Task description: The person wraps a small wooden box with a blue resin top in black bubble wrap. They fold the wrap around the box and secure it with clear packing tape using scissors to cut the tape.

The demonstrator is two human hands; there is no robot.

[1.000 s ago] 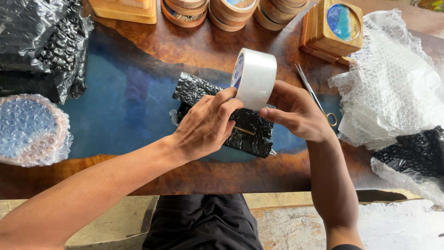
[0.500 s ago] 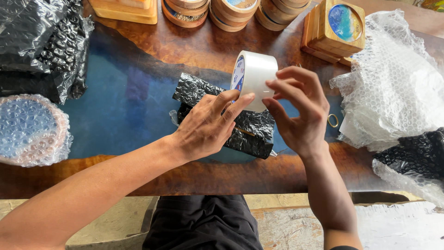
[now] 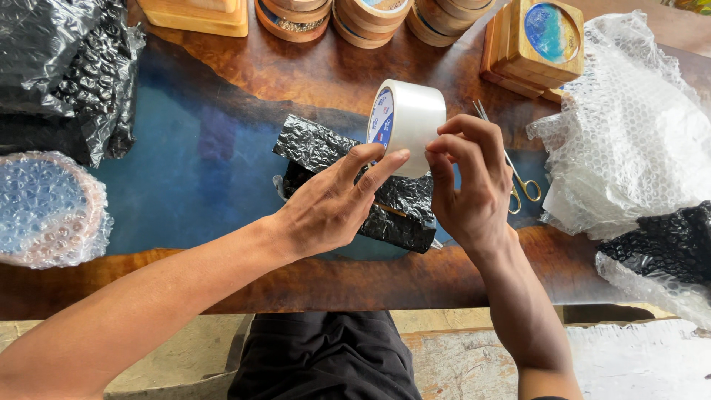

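Note:
My left hand (image 3: 333, 204) holds a roll of clear packing tape (image 3: 409, 118) upright, its fingers under and against the roll's lower side. My right hand (image 3: 468, 185) pinches at the roll's outer surface with fingertips curled on the tape's edge. Beneath both hands lies a package wrapped in black bubble wrap (image 3: 348, 178), resting on a wooden table with a blue resin middle (image 3: 192, 155).
Scissors (image 3: 518, 181) lie right of the package. A heap of clear bubble wrap (image 3: 637, 126) and a black piece (image 3: 666, 241) sit at right. Black bubble wrap (image 3: 67, 67) and a clear-wrapped round item (image 3: 41, 207) are at left. Wooden coasters and boxes (image 3: 541, 44) line the far edge.
My right hand has shifted from cupping the roll's underside to picking at its outer surface with the fingertips. The roll has lowered slightly toward the package. My left hand keeps its hold.

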